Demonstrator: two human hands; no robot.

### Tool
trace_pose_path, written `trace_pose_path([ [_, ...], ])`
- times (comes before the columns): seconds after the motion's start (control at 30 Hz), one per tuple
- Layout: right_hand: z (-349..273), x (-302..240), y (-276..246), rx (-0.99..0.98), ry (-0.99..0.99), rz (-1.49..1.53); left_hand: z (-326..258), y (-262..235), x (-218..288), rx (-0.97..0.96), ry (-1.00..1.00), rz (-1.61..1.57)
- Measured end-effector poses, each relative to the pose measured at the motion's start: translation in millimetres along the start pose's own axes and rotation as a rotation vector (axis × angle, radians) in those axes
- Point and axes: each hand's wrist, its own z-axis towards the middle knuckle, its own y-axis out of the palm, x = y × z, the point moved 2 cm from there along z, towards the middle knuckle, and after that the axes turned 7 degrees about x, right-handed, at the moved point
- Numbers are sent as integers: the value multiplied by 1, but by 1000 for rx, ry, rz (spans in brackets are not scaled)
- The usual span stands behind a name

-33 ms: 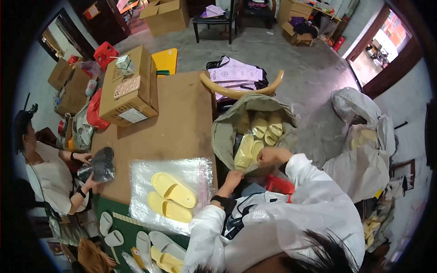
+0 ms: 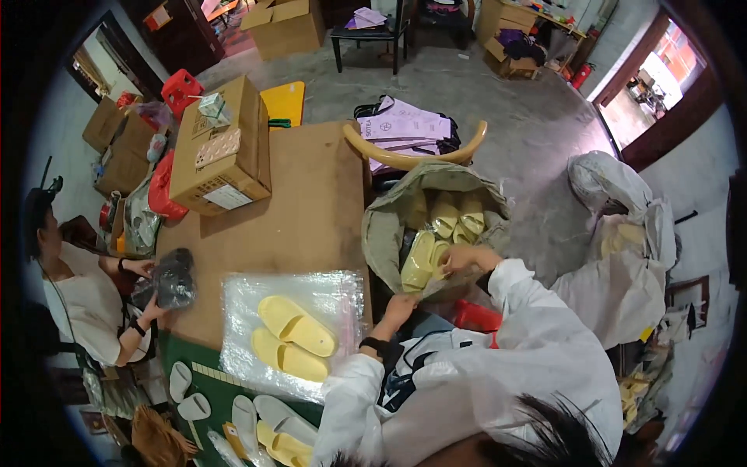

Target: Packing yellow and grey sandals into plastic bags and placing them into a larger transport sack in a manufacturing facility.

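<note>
My left hand point(image 2: 400, 309) is closed on the near rim of a grey-green woven sack point(image 2: 383, 243). Inside it, several yellow slippers point(image 2: 444, 215) lie in clear plastic. Reaching over the sack's right side, my right hand point(image 2: 471, 258) has its fingers closed at the edge of a bagged pair of yellow slippers point(image 2: 419, 260); its fingertips are partly hidden. On the table to the left, an unwrapped yellow pair point(image 2: 296, 325) rests on a stack of clear plastic bags point(image 2: 241, 303).
Across the table point(image 2: 303, 202), a co-worker point(image 2: 85, 296) handles dark slippers point(image 2: 175, 280) in plastic. A cardboard box point(image 2: 222, 152) stands farther back. White slippers point(image 2: 194, 407) lie on the green cloth. A curved wooden chair rail point(image 2: 412, 160) borders the sack; pale sacks point(image 2: 615, 288) stand right.
My right hand has shifted slightly up and its fingers have turned at the slippers' edge. My left hand stays at the sack's rim.
</note>
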Motion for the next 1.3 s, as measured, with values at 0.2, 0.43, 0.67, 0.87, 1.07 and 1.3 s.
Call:
trace_pose_path([
  [0.2, 90, 74, -84, 711, 265, -176, -1, -1, -4, 15, -141, 63],
  [0.43, 140, 43, -175, 732, 448, -257, -15, -19, 42, -32, -15, 354],
  [0.67, 173, 53, -187, 575, 491, -265, -30, -31, 30, 99, 62, 572],
  [0.87, 181, 46, -180, 361, 557, -215, -41, -28, 8, 1, -85, 639],
  [1.07, 175, 67, -173, 627, 432, -291, -31, -21, 29, 83, 79, 630],
  [1.3, 136, 61, -160, 1011, 23, -330, -34, -15, 19, 195, 242, 580],
])
